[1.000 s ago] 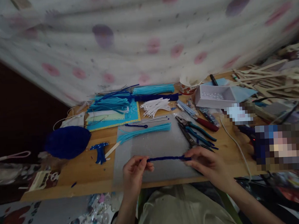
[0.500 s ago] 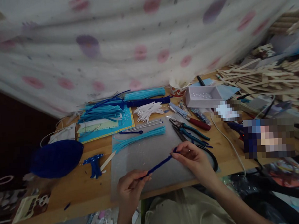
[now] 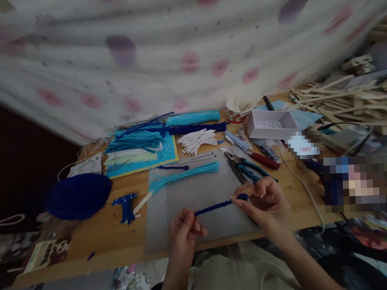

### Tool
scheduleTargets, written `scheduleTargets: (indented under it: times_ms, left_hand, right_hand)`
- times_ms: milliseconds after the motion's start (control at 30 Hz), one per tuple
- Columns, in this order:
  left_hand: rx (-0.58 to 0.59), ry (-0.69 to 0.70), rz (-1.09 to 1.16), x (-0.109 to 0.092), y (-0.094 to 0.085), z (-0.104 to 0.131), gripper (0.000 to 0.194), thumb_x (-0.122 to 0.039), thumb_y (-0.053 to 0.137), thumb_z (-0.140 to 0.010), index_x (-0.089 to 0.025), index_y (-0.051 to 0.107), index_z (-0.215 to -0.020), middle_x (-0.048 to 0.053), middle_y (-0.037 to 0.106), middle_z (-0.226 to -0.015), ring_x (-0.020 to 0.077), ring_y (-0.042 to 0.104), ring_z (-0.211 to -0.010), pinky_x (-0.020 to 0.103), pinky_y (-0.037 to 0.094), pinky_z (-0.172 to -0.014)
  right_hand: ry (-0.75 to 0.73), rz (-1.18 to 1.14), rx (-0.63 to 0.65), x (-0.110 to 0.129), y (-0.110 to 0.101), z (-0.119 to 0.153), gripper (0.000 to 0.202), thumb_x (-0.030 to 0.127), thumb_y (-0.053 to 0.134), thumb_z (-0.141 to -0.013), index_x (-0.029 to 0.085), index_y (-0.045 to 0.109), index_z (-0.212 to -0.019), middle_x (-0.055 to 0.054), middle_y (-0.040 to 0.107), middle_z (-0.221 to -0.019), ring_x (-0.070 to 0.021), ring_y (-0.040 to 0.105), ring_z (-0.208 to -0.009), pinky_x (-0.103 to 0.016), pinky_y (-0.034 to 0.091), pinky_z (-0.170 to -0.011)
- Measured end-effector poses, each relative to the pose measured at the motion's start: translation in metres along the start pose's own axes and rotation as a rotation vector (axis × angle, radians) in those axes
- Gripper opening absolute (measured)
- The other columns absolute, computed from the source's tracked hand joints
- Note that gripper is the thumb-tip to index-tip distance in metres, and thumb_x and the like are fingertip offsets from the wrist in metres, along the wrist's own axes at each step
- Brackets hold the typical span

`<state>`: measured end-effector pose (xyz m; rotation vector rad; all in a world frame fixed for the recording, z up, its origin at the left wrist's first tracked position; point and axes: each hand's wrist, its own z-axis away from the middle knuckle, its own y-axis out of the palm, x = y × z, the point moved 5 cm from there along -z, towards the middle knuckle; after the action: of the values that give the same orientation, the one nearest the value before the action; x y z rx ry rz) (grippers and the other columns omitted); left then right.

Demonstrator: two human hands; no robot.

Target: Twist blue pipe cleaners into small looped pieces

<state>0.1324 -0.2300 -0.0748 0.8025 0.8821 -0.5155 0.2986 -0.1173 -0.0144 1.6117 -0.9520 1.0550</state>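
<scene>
A dark blue pipe cleaner (image 3: pixel 214 207) is stretched between my two hands above a grey mat (image 3: pixel 180 205). It looks twisted along its length, with a small loop at the right end. My left hand (image 3: pixel 185 231) pinches the left end. Near the loop, my right hand (image 3: pixel 263 202) holds the other end between thumb and fingers. Beyond them on the mat lie a bundle of light blue pipe cleaners (image 3: pixel 188 173) and a short dark blue piece with a looped end (image 3: pixel 173 167). Pliers with teal handles (image 3: pixel 245 166) rest by my right hand.
Left of the mat are a blue fuzzy oval (image 3: pixel 80 197) and a blue T-shaped piece (image 3: pixel 127 207). White stems (image 3: pixel 196 141), a white box of beads (image 3: pixel 272 125) and a paper cup (image 3: pixel 238 113) stand farther back. Wooden sticks (image 3: pixel 345 100) pile up at right; a white cable (image 3: pixel 302 187) crosses the table.
The pipe cleaner has gone from a steep slant to nearly level. My left hand has moved right and turned, and the loop shows more at my right fingers. The view has shifted slightly.
</scene>
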Motion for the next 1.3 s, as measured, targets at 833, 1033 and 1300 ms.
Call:
scheduleTargets:
  times_ms: [833,1033,1300]
  left_hand:
    - [0.437,-0.497,0.056,0.014,0.016,0.028,0.058,-0.060,0.068,-0.072,-0.024,0.031,-0.044,-0.009,0.020,-0.031,0.0074,0.021,-0.031,0.020,0.025,-0.034]
    - [0.311,-0.278,0.024,0.006,0.006,0.008,0.060,-0.071,0.062,-0.072,-0.021,0.045,-0.044,-0.005,0.038,-0.029,0.0108,0.043,-0.029,0.022,0.036,-0.036]
    - [0.063,0.073,-0.215,-0.020,-0.015,-0.004,0.069,-0.079,0.049,-0.074,-0.014,0.071,-0.071,0.007,0.069,-0.057,0.0199,0.067,-0.055,0.031,0.053,-0.058]
  right_hand:
    - [-0.174,0.029,0.142,0.027,0.008,-0.003,0.039,0.024,0.078,-0.076,0.027,0.039,-0.076,0.003,0.072,-0.066,-0.0193,0.067,-0.064,-0.034,0.056,-0.063]
    - [-0.001,0.109,0.174,0.016,0.026,-0.022,0.038,0.032,0.083,-0.069,0.026,0.046,-0.077,0.005,0.068,-0.064,-0.0165,0.069,-0.061,-0.027,0.056,-0.057]
    - [0.172,0.046,0.067,-0.007,0.022,-0.032,0.039,0.034,0.086,-0.065,0.025,0.050,-0.080,0.008,0.067,-0.057,-0.0152,0.070,-0.059,-0.027,0.058,-0.064]
